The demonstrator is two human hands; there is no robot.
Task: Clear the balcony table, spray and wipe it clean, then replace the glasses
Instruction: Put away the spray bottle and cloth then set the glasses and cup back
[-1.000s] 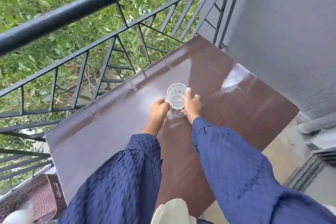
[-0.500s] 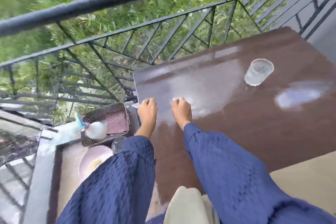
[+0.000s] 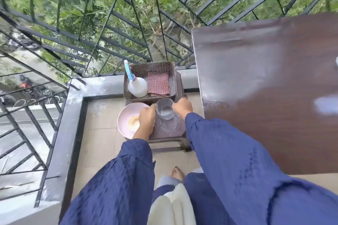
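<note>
A clear glass stands on a low dark stool left of the brown balcony table. My left hand curls against the glass's left side. On its right side, my right hand curls around the rim. Both hands seem to hold it between them. A sliver of another glass shows at the frame's right edge, on the table. The table top looks glossy, with pale reflections.
Behind the glass, a brown basket on the stool holds a white spray bottle and a red checked cloth. A pink bowl sits left of the stool. A black railing encloses the balcony. My bare foot is on the tiled floor.
My hands let go of the first glass on the table, drew back, and moved left and down to the stool, where they now hold a second glass. The view swung left.
</note>
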